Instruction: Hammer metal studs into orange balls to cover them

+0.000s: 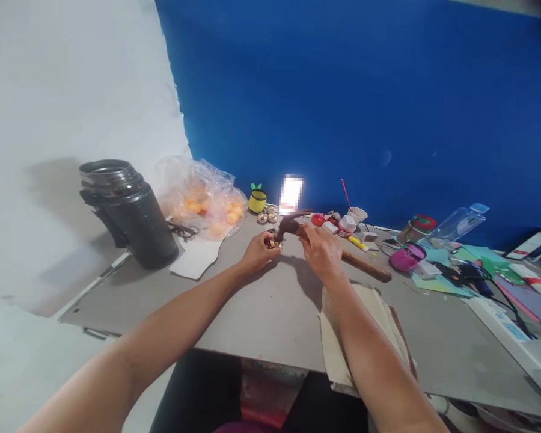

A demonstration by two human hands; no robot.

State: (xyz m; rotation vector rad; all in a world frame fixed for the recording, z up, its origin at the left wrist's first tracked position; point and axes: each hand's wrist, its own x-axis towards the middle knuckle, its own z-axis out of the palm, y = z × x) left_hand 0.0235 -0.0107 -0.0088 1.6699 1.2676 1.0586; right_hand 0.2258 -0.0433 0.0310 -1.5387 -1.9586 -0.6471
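My right hand (pixel 322 249) is closed round the wooden handle of a claw hammer (pixel 365 266), near its head. The dark hammer head hangs over the fingers of my left hand (pixel 258 252), its claw pointing back to the right. Those fingers pinch a small shiny gold and reddish ball (pixel 274 243) against the tabletop. It is too small to make out fully, and I cannot tell whether the hammer touches it. A few similar shiny gold balls (pixel 267 215) lie behind, beside a small yellow cup-like holder (pixel 258 201) with green on top.
A dark open thermos (pixel 139 222) stands at left, near white paper (pixel 196 257) and a clear bag of orange fruit (pixel 207 207). A folded cloth (pixel 365 331) lies under my right forearm. Coloured paper, a clear bottle (pixel 460 227), a pink pouch (pixel 407 257) and a power strip (pixel 500 325) crowd the right.
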